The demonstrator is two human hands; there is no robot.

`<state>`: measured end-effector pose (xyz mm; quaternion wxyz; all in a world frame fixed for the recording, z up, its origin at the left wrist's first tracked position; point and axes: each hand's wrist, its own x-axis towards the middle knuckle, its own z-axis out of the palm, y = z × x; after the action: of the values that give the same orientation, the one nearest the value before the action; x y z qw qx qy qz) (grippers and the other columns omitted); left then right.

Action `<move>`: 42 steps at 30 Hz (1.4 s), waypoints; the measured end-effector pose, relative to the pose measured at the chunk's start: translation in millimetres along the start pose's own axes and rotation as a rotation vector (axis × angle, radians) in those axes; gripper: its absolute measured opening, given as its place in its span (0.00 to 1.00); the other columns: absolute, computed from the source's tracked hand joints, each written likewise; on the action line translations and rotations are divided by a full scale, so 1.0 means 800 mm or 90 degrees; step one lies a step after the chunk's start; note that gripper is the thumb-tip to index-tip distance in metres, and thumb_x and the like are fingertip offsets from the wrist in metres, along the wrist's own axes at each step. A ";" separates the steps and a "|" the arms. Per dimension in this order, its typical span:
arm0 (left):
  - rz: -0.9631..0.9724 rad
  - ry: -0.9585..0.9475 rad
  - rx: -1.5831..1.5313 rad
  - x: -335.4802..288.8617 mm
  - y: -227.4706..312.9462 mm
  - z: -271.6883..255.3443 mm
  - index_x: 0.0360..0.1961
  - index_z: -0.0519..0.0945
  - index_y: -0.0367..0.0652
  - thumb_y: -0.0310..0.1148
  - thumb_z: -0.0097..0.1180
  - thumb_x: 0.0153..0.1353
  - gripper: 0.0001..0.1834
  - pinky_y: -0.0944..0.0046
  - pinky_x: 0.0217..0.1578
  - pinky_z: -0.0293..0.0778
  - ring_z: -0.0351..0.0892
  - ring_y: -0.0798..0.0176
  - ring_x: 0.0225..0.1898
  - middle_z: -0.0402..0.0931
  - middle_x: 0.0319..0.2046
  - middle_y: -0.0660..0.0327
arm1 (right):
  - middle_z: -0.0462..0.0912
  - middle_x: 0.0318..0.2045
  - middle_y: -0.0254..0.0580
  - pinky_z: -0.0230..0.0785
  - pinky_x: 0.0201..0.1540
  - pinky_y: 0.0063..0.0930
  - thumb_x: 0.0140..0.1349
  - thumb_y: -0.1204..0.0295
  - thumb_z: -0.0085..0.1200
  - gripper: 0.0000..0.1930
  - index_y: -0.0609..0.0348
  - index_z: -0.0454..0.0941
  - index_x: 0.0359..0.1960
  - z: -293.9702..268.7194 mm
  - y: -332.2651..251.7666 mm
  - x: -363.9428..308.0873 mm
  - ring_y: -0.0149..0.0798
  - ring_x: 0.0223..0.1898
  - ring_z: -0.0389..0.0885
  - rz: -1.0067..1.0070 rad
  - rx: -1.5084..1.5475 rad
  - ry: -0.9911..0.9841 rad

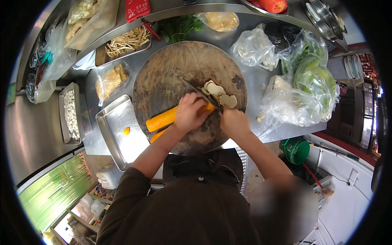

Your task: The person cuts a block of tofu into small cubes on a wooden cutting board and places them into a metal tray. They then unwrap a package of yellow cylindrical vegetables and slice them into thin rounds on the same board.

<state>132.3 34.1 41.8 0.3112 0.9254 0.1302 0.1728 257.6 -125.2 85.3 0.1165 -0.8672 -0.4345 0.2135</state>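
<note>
A round wooden chopping board [163, 69] lies before me. My left hand [190, 113], its fingers bent, presses down on what looks like a peeled carrot [210, 107], whose right end shows beside the blade. My right hand [235, 123] is closed round the handle of a knife [192, 86]. The blade points to the far left, close against my left fingertips. Just beyond it lie several pale, thin slices [228, 100]; their kind is unclear. A long orange carrot [161, 119] rests left of my left hand, and another orange piece [157, 136] is partly covered by my forearm.
Left of the board, a metal tray [111, 141] holds a small orange scrap [127, 131]. Farther left stands a pan of white cubes [71, 114]. Bagged green vegetables [312, 77] crowd the right, leafy greens [177, 27] the back. A metal shelf edge [175, 12] crosses the far side.
</note>
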 end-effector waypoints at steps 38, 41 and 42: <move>0.006 0.082 -0.039 -0.013 -0.004 0.000 0.35 0.83 0.42 0.29 0.72 0.43 0.15 0.51 0.47 0.72 0.75 0.49 0.47 0.77 0.45 0.60 | 0.84 0.23 0.58 0.79 0.34 0.50 0.66 0.63 0.57 0.13 0.63 0.79 0.30 -0.057 0.001 -0.042 0.59 0.28 0.86 -0.026 -0.030 -0.065; -0.004 0.063 -0.054 -0.011 -0.006 -0.002 0.37 0.83 0.42 0.28 0.71 0.44 0.16 0.52 0.47 0.73 0.75 0.47 0.45 0.78 0.45 0.57 | 0.82 0.23 0.60 0.78 0.34 0.53 0.66 0.64 0.57 0.13 0.64 0.79 0.33 -0.043 0.001 -0.029 0.62 0.28 0.84 -0.015 -0.016 -0.077; -0.013 0.053 -0.058 -0.010 -0.005 -0.003 0.38 0.84 0.42 0.28 0.71 0.44 0.16 0.53 0.47 0.73 0.75 0.46 0.44 0.78 0.46 0.56 | 0.82 0.23 0.61 0.77 0.34 0.55 0.66 0.64 0.57 0.13 0.64 0.79 0.34 -0.033 -0.001 -0.020 0.64 0.28 0.83 -0.008 -0.006 -0.078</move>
<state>123.3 35.9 38.9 0.3494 0.9008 0.1444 0.2136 261.1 -138.4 113.0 0.0868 -0.8504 -0.4473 0.2630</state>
